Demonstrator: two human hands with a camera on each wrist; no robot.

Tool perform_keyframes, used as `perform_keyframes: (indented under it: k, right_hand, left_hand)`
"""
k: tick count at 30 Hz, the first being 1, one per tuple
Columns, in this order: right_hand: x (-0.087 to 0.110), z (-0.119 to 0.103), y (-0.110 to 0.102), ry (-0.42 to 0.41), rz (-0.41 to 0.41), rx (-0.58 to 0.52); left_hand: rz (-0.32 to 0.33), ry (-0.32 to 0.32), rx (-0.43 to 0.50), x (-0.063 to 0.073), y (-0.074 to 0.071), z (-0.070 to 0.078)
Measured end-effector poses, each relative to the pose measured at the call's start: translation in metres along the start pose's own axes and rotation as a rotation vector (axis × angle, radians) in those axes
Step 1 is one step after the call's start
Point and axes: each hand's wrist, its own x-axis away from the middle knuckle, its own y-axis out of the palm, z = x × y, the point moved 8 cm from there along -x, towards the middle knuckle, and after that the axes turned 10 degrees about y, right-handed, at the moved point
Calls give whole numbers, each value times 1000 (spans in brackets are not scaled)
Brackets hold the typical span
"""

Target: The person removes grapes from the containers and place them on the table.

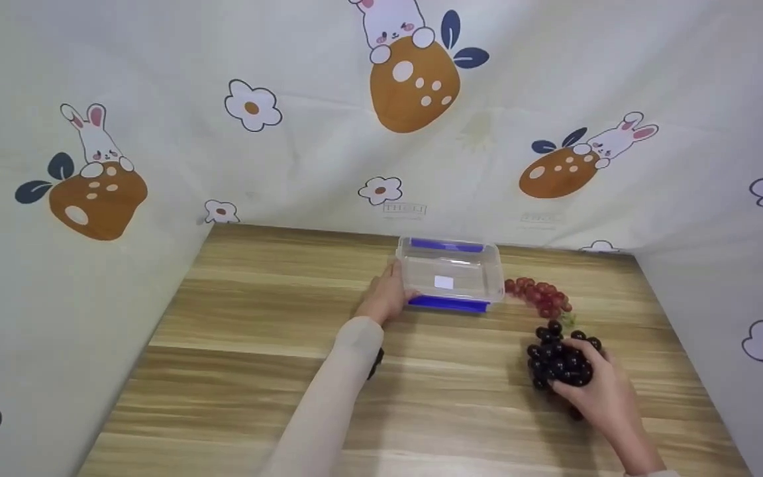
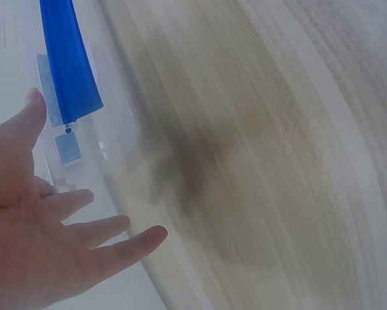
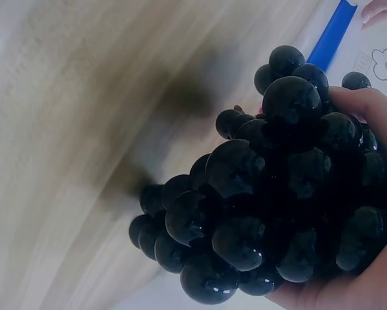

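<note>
A bunch of black grapes [image 1: 557,364] is gripped by my right hand [image 1: 603,391], thumb on the near side and fingers on the far side. The right wrist view shows the same black grapes [image 3: 238,200] held above the wood surface. My left hand [image 1: 385,296] is at the left side of a clear plastic box [image 1: 467,273] with blue latches. In the left wrist view, the left hand [image 2: 44,213] has its fingers spread and its thumb beside a blue latch [image 2: 70,61]. The box has no lid on, and a white label shows in it.
A bunch of red grapes [image 1: 540,296] lies on the wooden table [image 1: 255,318], just right of the box. Something small and dark [image 1: 376,364] shows beside the left forearm, mostly hidden. A printed cloth [image 1: 308,152] rises behind the table and along both sides.
</note>
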Motion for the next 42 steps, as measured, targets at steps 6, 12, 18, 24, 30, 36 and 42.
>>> perform_keyframes:
  k: [6, 12, 18, 24, 30, 36, 42]
  right_hand:
    - [-1, 6, 10, 62, -25, -27]
    - [2, 7, 19, 51, 0, -47]
    - [2, 8, 28, 57, -1, -55]
    - [4, 10, 33, 54, 32, -12]
    - [4, 8, 36, 24, 73, 45]
    - [2, 8, 38, 24, 75, 66]
    - [-3, 9, 39, 27, 57, 110]
  left_hand:
    - [-9, -3, -1, 0, 1, 0]
    - [-12, -6, -9, -1, 2, -3]
    - [-11, -5, -16, -2, 2, -3]
    - [-13, 1, -37, -3, 3, -3]
    - [11, 19, -66, -6, 3, -2]
    - [2, 4, -63, -4, 3, -3]
    - [-7, 3, -73, -3, 3, -2]
